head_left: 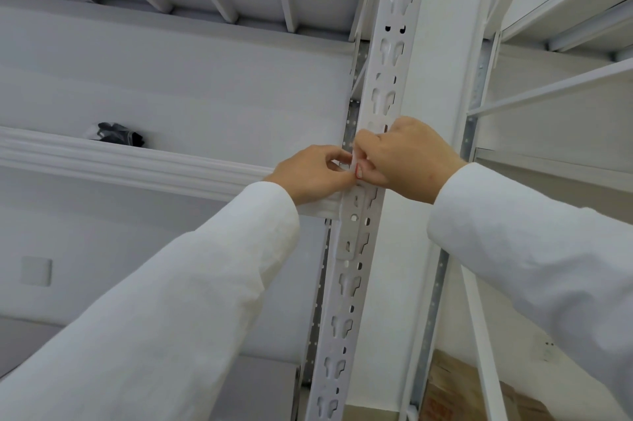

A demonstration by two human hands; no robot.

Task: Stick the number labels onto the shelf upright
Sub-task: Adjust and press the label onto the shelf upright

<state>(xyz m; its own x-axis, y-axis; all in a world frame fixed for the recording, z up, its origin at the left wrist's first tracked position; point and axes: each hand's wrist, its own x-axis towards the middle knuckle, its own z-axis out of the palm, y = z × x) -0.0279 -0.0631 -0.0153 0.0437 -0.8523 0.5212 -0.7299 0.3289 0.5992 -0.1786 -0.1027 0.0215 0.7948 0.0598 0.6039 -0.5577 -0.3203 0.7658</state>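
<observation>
White upright (383, 84) meets both hands: left hand (313, 173) and right hand (407, 156) pinch a small label (359, 171) (red-edged) there, probably to square it.

Matt white painted metal upright (383, 84); white cloth sleeves (191, 283).

A pale painted wall (171, 84) fills the background. On it, low at left, sits a square white switch plate (36, 271); a brown cardboard box (455, 389) lies far right of that plate.

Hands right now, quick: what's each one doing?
Left hand: pinching a small label against the shelf upright.
Right hand: pinching the same label.
</observation>
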